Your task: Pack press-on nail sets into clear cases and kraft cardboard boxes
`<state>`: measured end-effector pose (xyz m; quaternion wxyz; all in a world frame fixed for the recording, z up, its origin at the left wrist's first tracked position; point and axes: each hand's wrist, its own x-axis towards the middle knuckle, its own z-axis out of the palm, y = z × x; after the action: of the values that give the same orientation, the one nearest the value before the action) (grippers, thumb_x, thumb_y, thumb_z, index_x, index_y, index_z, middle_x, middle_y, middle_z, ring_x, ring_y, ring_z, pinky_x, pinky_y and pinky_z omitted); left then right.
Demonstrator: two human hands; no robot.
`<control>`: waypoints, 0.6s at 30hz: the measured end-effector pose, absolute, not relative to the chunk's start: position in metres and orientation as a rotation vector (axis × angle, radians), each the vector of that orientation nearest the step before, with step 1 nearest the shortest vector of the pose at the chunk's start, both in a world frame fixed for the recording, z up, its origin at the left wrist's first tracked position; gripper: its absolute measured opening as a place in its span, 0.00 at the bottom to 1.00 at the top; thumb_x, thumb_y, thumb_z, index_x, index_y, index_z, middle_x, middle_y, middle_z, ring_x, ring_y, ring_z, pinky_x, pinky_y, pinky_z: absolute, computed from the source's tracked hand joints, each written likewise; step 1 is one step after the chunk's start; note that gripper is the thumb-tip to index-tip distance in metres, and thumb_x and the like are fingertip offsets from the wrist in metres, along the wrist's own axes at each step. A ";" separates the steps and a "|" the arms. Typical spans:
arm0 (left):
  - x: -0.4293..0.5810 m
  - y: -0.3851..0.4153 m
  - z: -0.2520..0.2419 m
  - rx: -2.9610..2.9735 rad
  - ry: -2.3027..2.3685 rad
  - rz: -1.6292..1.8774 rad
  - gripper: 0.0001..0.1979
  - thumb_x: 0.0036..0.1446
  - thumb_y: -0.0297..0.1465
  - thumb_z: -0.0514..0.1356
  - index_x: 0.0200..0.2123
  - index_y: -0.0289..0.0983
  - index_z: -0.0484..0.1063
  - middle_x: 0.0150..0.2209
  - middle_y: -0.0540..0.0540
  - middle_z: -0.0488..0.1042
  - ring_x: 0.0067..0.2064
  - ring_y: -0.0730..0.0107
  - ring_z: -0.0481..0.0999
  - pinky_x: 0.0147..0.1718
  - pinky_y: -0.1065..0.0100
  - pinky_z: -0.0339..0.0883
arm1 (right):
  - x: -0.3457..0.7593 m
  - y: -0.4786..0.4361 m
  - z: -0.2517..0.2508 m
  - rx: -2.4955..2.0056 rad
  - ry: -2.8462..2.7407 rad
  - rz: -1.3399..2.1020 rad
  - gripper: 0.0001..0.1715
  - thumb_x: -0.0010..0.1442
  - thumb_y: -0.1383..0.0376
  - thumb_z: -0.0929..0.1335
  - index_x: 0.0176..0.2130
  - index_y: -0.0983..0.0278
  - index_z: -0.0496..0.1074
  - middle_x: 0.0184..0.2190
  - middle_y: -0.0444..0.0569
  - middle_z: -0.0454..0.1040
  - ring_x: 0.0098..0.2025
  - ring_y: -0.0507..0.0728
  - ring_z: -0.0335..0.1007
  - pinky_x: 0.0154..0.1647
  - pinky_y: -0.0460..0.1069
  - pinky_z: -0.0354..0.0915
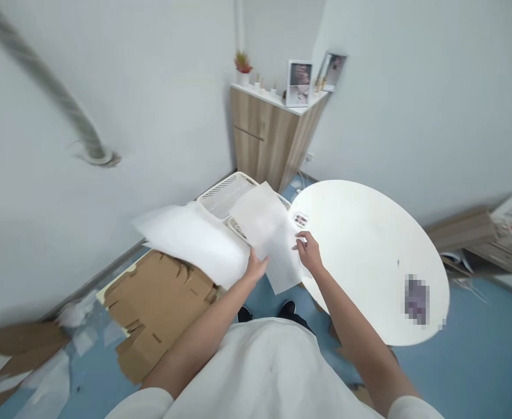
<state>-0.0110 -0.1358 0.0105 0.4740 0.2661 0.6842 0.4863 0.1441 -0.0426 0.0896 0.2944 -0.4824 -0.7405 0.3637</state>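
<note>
A white sheet (267, 233) hangs tilted in front of me, between my hands. My left hand (256, 266) is at its lower left edge, with the thumb and fingers spread apart. At the sheet's right edge is my right hand (307, 250), its fingers bent; whether they pinch the sheet is too small to tell. Behind the sheet, partly hidden by it, are white slotted baskets (227, 195). A large white sheet of soft material (199, 241) lies to the left, beside my left hand.
A round white table (369, 250) stands at the right, with a small card (301, 219) and a blurred-out item on it. Flattened cardboard (164, 302) lies at the lower left. A wooden cabinet (265, 134) with frames and a plant stands in the corner.
</note>
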 end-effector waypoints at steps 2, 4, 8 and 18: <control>0.015 -0.121 0.010 0.677 1.571 1.191 0.30 0.51 0.32 0.58 0.56 0.37 0.49 0.54 0.38 0.61 0.54 0.63 0.62 0.50 0.63 0.57 | 0.181 -0.044 0.083 -1.400 -1.785 1.016 0.15 0.56 0.59 0.57 0.39 0.63 0.63 0.32 0.48 0.70 0.25 0.53 0.70 0.22 0.46 0.58; 0.041 -0.108 0.008 0.707 1.514 1.143 0.30 0.49 0.28 0.59 0.54 0.37 0.51 0.50 0.39 0.66 0.49 0.65 0.68 0.46 0.65 0.61 | 0.219 -0.046 0.074 -1.493 -1.617 1.030 0.16 0.55 0.58 0.58 0.38 0.64 0.65 0.34 0.49 0.70 0.27 0.54 0.71 0.21 0.45 0.57; 0.091 -0.084 0.002 0.822 1.536 0.971 0.35 0.46 0.28 0.60 0.57 0.36 0.49 0.42 0.41 0.71 0.39 0.68 0.72 0.40 0.67 0.64 | 0.292 -0.052 0.052 -1.618 -1.406 0.998 0.17 0.52 0.58 0.60 0.39 0.65 0.66 0.41 0.52 0.70 0.30 0.55 0.72 0.28 0.48 0.62; 0.163 -0.037 -0.009 1.157 1.783 0.655 0.35 0.45 0.30 0.60 0.57 0.34 0.51 0.42 0.41 0.67 0.42 0.65 0.69 0.43 0.66 0.58 | 0.396 -0.071 -0.004 -1.765 -1.490 0.914 0.27 0.50 0.62 0.62 0.51 0.64 0.61 0.48 0.52 0.66 0.49 0.58 0.62 0.48 0.55 0.60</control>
<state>0.1634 -0.0371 -0.0086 0.4427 0.4663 0.7190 0.2640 0.3957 -0.0705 -0.0039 0.3227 -0.6723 -0.5678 0.3484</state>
